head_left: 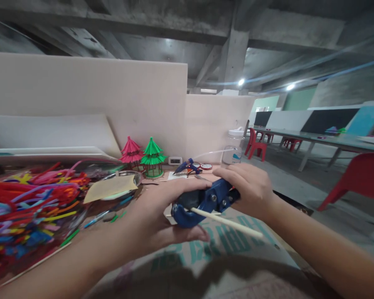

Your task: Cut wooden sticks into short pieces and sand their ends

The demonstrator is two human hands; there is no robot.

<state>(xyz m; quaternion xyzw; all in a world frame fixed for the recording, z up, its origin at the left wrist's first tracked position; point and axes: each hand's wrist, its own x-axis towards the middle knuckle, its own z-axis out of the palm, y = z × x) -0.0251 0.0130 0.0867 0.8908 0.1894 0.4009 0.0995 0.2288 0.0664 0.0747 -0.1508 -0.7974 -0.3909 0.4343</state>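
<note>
A blue pipe cutter (pixel 210 201) is held level in front of me. My right hand (pixel 251 189) is closed round its handles. My left hand (pixel 156 216) wraps the cutter's rounded head from the left, fingers along the top and thumb below. A pale wooden stick (pixel 230 223) passes into the cutter's jaw and sticks out toward the lower right. Whether my left fingers also touch the stick behind the jaw is hidden. Under the hands lies a pale sheet with green printed characters (pixel 212 245).
Colourful pipe cleaners (pixel 34 203) heap at left. Behind stand a red paper pagoda (pixel 131 150), a green one (pixel 153 158), a small digital clock (pixel 175 160), a blue glue gun (pixel 185 165) and a clear plastic jar (pixel 233 147). Red chairs (pixel 358 178) stand at right.
</note>
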